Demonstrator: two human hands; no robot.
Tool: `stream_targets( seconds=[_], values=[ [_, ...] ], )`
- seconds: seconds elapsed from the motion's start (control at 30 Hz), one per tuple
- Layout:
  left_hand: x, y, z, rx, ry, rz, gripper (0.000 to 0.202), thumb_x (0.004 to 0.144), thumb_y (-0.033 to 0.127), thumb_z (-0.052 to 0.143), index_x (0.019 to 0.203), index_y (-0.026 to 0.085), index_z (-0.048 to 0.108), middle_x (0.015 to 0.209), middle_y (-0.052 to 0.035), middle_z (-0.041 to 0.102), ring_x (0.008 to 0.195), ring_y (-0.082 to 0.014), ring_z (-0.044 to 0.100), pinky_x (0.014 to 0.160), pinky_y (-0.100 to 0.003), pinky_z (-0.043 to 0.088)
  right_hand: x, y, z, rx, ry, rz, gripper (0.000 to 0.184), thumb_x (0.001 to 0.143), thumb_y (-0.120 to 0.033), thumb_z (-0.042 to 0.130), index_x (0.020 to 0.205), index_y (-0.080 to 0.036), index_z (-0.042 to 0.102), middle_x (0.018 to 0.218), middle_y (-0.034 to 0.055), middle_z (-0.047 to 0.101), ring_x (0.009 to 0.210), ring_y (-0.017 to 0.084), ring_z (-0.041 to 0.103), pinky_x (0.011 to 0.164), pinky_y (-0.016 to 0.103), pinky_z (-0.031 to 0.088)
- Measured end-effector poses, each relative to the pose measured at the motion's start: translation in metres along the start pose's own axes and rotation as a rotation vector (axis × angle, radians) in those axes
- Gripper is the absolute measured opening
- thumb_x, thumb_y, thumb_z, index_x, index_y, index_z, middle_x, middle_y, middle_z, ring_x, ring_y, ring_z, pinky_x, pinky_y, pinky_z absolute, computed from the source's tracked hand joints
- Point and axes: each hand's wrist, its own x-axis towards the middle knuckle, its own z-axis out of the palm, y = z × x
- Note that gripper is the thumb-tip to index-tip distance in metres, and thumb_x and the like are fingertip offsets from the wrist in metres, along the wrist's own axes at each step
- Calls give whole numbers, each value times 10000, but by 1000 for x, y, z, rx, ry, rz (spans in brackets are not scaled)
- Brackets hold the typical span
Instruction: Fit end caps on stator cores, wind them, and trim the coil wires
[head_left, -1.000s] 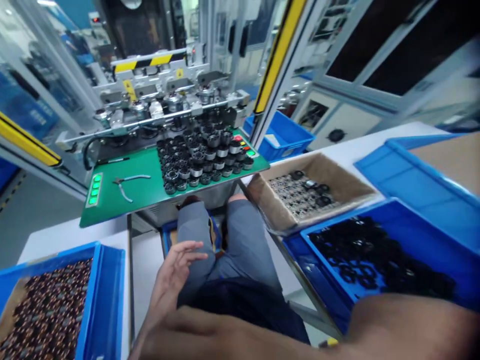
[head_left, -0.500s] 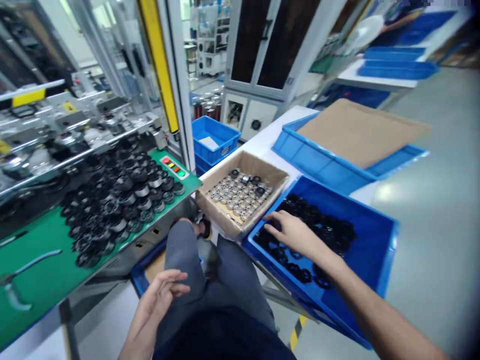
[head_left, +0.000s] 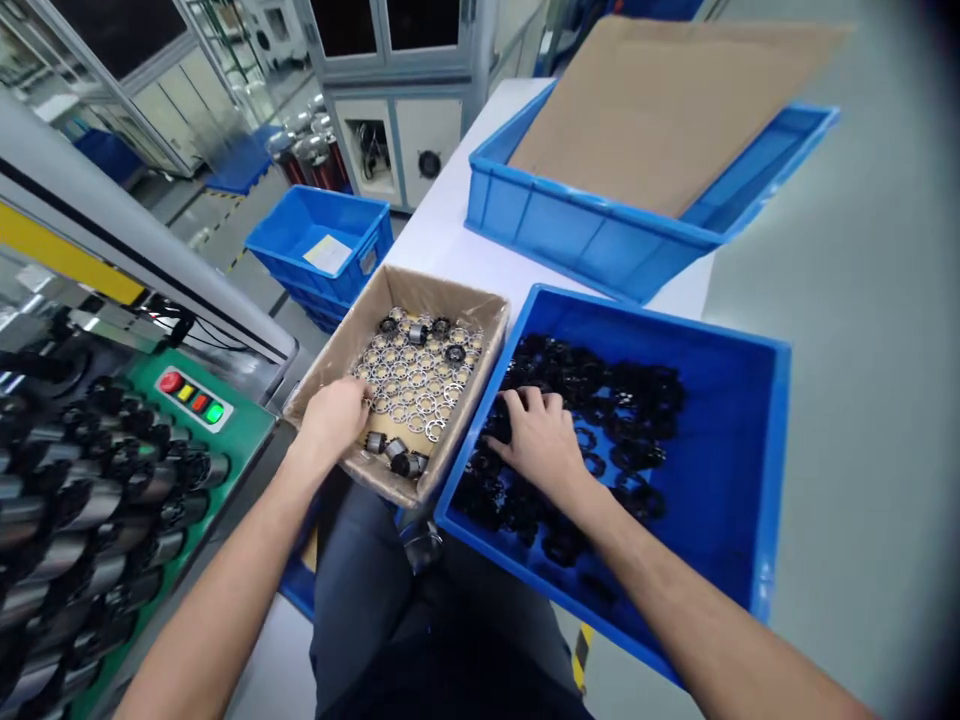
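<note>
Currently I have both hands down in the containers, one in each. The left hand [head_left: 334,418] reaches over the left wall of the open brown cardboard box [head_left: 457,300] lined with clear plastic, palm down, fingers partly curled; the fingertips are hidden behind the knuckles, so I cannot tell whether they have hold of anything. Beside them, rows of flat silvery metal rings [head_left: 420,372] cover much of the box floor; I note short black-and-silver cylinders [head_left: 396,450] at its near end. The right hand [head_left: 546,440] is in the deep blue plastic bin [head_left: 720,440] just right of the box, thumb and fingers bent and moderately spread among loose black plastic ring-shaped parts [head_left: 637,385]. A dark piece shows between thumb and index finger; from my view I cannot tell if it is gripped. The black parts lie heaped across the bin's left and middle. To the left I record a green work surface [head_left: 244,430] with a coloured push-button panel [head_left: 195,397] and dense stacks of black-and-silver cylindrical parts [head_left: 94,500]. On the far right, a tan cardboard sheet [head_left: 675,110] lies tilted over a lighter blue plastic crate [head_left: 555,225].
</note>
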Motion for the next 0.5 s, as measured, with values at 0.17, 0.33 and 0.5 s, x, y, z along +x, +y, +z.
stream_targets(
  seconds=[0.17,0.33,0.5],
  values=[
    [55,-18,17,284,-247,-21,302,1131,402,882,1321,173,828,1365,-112,837,1289,-292,822,1162,-536,705,0,1,-18,-93,-122,43,411,1148,-216,690,1558,-208,721,1656,265,611,1410,458,687,985,510,690],
    [62,-26,15,376,-321,70,342,1134,421,876,1375,184,823,1448,-128,819,1361,-311,800,1209,-559,685,-2,-2,-33,-119,-219,22,485,1127,-74,591,1573,-198,733,1614,243,640,1335,389,783,862,396,681],
    [58,-23,3,324,-312,109,310,1136,432,872,1302,174,828,1361,-113,836,1286,-289,816,1176,-544,695,1,2,-43,-32,-262,-15,420,1165,-71,588,1527,-204,755,1465,138,757,1211,275,829,1031,394,677]
  ],
)
